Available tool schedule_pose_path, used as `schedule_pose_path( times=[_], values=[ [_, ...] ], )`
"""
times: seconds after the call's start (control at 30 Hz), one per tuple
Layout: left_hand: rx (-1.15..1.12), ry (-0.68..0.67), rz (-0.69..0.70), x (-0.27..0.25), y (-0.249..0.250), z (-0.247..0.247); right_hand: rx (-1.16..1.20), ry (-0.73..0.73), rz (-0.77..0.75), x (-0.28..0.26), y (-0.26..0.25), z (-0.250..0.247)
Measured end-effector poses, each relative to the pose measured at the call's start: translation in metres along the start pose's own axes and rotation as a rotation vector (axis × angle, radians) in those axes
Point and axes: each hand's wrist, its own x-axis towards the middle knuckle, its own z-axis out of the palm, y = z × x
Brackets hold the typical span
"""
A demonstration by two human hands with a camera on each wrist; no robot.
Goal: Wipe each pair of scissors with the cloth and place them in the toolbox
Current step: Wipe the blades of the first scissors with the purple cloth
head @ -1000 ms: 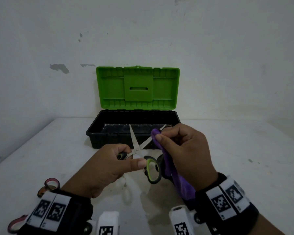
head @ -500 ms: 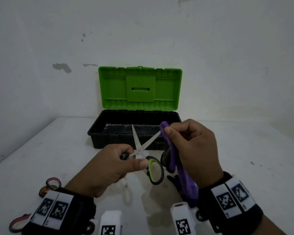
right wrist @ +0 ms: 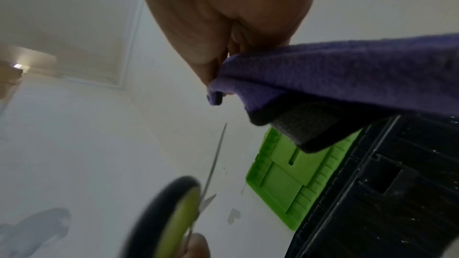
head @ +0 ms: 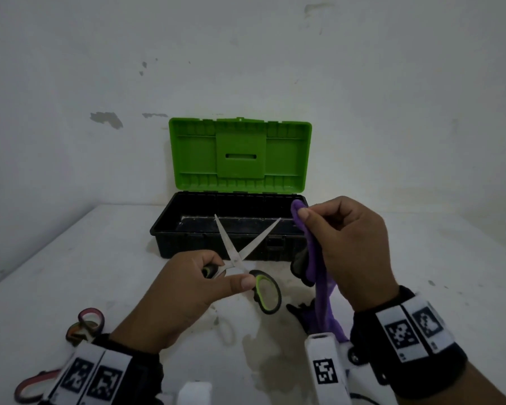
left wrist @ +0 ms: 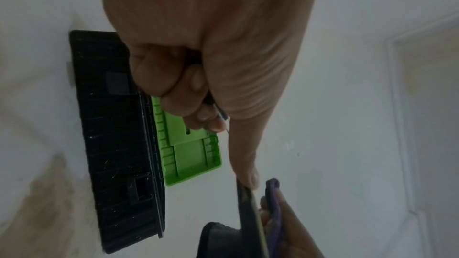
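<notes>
On a white table (head: pixel 70 258) against a bare wall, the head view shows the right hand (head: pixel 354 247) has lifted its pinched purple cloth (head: pixel 319 273) off the blades toward two o'clock. The left hand (head: pixel 181 293) grips the spread scissors (head: pixel 246 252) before the open toolbox (head: pixel 237 229) at twelve. The left wrist view shows curled fingers (left wrist: pixel 174 85); the right wrist view, though blurred, suggests one blade is probably wiped.

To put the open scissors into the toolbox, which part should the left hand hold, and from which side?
Probably keep hold at the handles: the left hand grips the green-black scissors there, from the near side. Their blades are spread and point away toward the toolbox, so the handle loops are the safe part.
</notes>
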Motion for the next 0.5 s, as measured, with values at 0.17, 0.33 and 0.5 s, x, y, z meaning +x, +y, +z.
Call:
schedule_pose_path(
  times=[0.17, 0.33, 0.5],
  values=[
    [0.202, 0.085, 0.078, 0.000, 0.008, 0.005, -0.141, -0.152, -0.196, -0.024, -0.015, 0.016],
    [0.329, 0.148, 0.147, -0.002, 0.014, 0.009, -0.207, -0.203, -0.341, -0.033, -0.008, 0.031],
    [0.334, 0.165, 0.178, -0.005, 0.014, 0.008, -0.196, -0.129, -0.256, -0.028, -0.009, 0.029]
  ],
)
